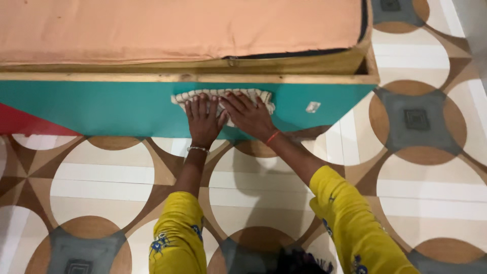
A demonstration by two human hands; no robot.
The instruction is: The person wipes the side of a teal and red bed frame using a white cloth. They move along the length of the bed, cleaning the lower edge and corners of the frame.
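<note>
My left hand [203, 120] and my right hand [249, 114] lie flat, side by side, on a pale knitted cloth [264, 96]. They press the cloth against the teal side panel [101, 106] of a low wooden bed frame. My fingers point up toward the wooden top rail [152, 77]. A thin bracelet circles my left wrist and a red thread my right. Both arms wear yellow sleeves with blue flower prints.
An orange mattress [177, 25] lies on the frame above the panel. A red section [20, 122] joins the teal at the left. A small white sticker [313, 106] sits on the panel's right. The floor [421, 167] has round brown, grey and cream tile patterns.
</note>
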